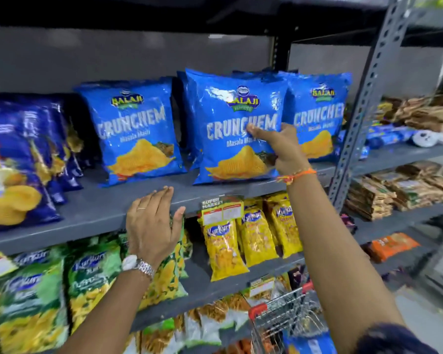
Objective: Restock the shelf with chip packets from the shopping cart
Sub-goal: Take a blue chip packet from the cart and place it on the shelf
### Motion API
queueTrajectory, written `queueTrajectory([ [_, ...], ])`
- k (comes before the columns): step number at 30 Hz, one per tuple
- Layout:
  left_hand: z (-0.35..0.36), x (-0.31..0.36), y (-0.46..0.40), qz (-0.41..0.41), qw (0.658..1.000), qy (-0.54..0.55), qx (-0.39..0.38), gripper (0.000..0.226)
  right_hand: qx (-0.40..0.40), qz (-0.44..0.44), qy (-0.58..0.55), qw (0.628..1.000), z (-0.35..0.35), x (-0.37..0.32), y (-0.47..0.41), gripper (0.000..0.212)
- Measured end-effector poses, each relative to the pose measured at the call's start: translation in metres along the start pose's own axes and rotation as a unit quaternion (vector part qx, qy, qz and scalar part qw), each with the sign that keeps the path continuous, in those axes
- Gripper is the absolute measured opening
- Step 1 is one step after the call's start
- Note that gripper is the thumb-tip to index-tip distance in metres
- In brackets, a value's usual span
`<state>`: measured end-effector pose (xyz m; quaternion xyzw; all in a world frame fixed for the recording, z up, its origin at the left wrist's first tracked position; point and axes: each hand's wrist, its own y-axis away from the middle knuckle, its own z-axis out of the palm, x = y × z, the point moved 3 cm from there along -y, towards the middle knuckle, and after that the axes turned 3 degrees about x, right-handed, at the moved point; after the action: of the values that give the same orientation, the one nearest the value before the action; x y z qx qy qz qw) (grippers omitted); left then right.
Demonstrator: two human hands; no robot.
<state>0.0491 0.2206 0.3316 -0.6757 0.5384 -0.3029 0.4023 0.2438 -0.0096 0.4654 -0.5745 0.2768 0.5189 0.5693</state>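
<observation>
Chip packet (235, 129): light, air-puffed, crushable, slick foil. Pinched at right edge by right hand (283, 149), thumb across front; probably best held there. Left hand (151, 226) flat, empty.

Left hand (151, 223) wears a thin ring (141, 208); a silver metal-link watch (138, 264) circles its wrist; right wrist carries an orange-yellow thread band (296, 175); dark blue sleeve (394, 339) above.
</observation>
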Motion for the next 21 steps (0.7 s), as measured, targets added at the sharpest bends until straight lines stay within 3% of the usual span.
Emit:
queueTrajectory([
  [2, 0.001, 0.0, 0.0, 0.0, 1.0, -0.004, -0.002, 0.058, -0.003, 0.025, -0.01, 1.0, 0.002, 0.009, -0.007, 0.021],
  [6, 0.002, -0.001, 0.001, -0.003, 1.0, -0.002, -0.009, 0.056, 0.01, 0.053, -0.01, 0.998, 0.0, 0.018, -0.017, 0.048],
  [12, 0.002, -0.001, 0.002, -0.009, 1.0, 0.007, -0.003, 0.054, 0.02, 0.041, 0.009, 0.999, -0.002, 0.022, -0.017, 0.042],
  [18, -0.004, 0.01, 0.015, -0.02, 0.995, 0.087, 0.039, 0.057, 0.099, 0.005, 0.136, 0.986, -0.027, 0.01, 0.016, 0.079],
  [21, -0.003, 0.036, 0.036, 0.013, 0.989, 0.134, 0.056, 0.055, 0.134, -0.014, 0.131, 0.982, -0.054, 0.013, 0.047, 0.074],
])
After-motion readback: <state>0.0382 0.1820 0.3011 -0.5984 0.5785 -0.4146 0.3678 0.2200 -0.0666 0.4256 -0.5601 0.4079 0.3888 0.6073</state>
